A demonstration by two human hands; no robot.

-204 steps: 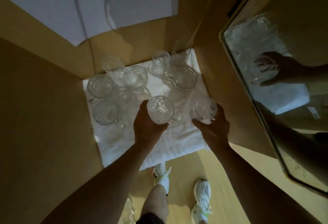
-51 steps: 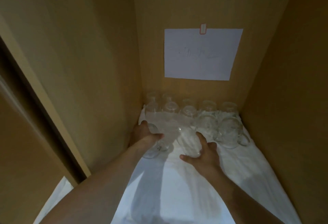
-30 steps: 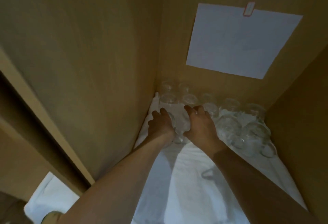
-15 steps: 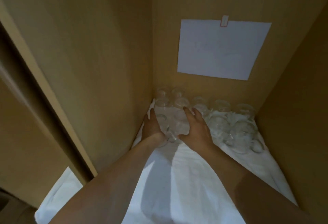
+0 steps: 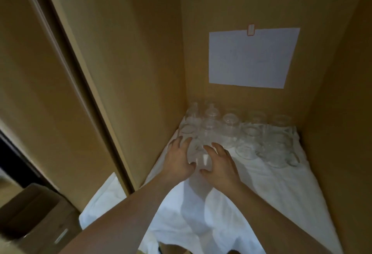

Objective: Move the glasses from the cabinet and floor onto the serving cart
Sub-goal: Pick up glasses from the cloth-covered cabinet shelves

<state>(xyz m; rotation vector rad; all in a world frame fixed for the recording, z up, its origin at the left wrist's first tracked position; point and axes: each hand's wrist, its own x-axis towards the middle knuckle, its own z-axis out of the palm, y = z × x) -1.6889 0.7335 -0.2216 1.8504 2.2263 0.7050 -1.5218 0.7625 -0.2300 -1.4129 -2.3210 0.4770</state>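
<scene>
We reach into a wooden cabinet [image 5: 130,52] whose shelf is covered by a white cloth [image 5: 261,193]. Our left hand [image 5: 179,159] and right hand [image 5: 220,162] sit side by side near the centre of the view, each curled round the side of a clear glass [image 5: 201,158] standing on the cloth between them; the left grips from nine o'clock, the right from three o'clock, thumbs toward us and fingers wrapped to the far side. In the dim light we cannot tell whether they share one glass or hold two standing close together.

The glass is colourless and see-through, so the white cloth shows through its wall, with a pale glint near the base. Behind it, toward twelve o'clock, more glasses [image 5: 231,125] of the same clear kind stand in rows against the back wall, filling the far left corner and running toward two o'clock, where some glass mugs [image 5: 277,153] carry handles.

A white sheet of paper [image 5: 251,58] hangs on the back wall above the rows. At eight o'clock, outside the cabinet, sits a brown cardboard box [image 5: 40,219].
</scene>
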